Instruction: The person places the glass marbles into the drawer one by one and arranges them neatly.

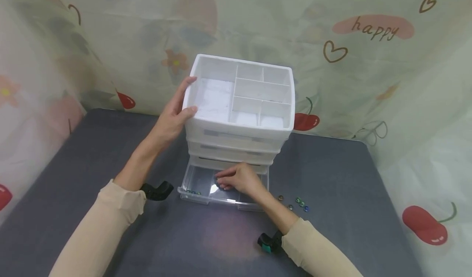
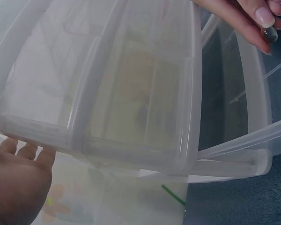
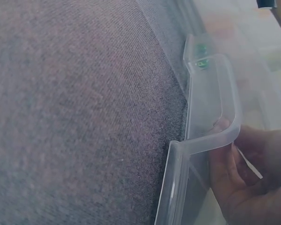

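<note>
A white plastic drawer organizer (image 1: pixel 239 127) stands on the table, its clear bottom drawer (image 1: pixel 232 202) pulled out. My left hand (image 1: pixel 172 119) grips the organizer's left side near the top, thumb on the rim; its fingers (image 2: pixel 28 151) show along the side in the left wrist view. Over the open drawer, my right hand (image 1: pixel 241 179) pinches a small dark, glassy bead (image 2: pixel 270 34) between thumb and fingertips. In the right wrist view, that hand sits behind the drawer's clear front wall (image 3: pixel 210 143). Several green beads (image 1: pixel 193 192) lie in the drawer's left part.
Several glass beads (image 1: pixel 300 202), green, blue and brownish, lie on the dark table (image 1: pixel 332 236) right of the drawer. The organizer's top tray (image 1: pixel 217 98) is divided into compartments. A patterned cloth (image 1: pixel 254 19) hangs behind and at both sides.
</note>
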Available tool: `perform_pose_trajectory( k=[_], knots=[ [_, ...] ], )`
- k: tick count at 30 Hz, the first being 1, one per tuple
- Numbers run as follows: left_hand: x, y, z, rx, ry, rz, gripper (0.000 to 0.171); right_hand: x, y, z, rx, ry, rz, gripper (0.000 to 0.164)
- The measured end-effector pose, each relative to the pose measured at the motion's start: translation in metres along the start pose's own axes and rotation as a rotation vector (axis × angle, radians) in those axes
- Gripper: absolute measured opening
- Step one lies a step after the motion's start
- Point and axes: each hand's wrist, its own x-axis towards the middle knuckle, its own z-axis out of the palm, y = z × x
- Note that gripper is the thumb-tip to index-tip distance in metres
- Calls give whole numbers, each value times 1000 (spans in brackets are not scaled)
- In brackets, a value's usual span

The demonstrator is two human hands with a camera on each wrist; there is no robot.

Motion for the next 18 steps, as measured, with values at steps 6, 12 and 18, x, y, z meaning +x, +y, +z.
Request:
perform_pose_trajectory(
  k=[6, 12, 18],
  knots=[
    [-1, 0, -1, 3, -3, -1, 64, 1, 1, 2, 37, 0, 24, 16],
    [0, 0, 0, -14, -4, -2, 65, 1, 0, 2, 52, 3, 44, 17],
    [0, 0, 0, -7, -4, -1, 65, 0, -1, 1, 34, 8, 38, 17]
  ],
)
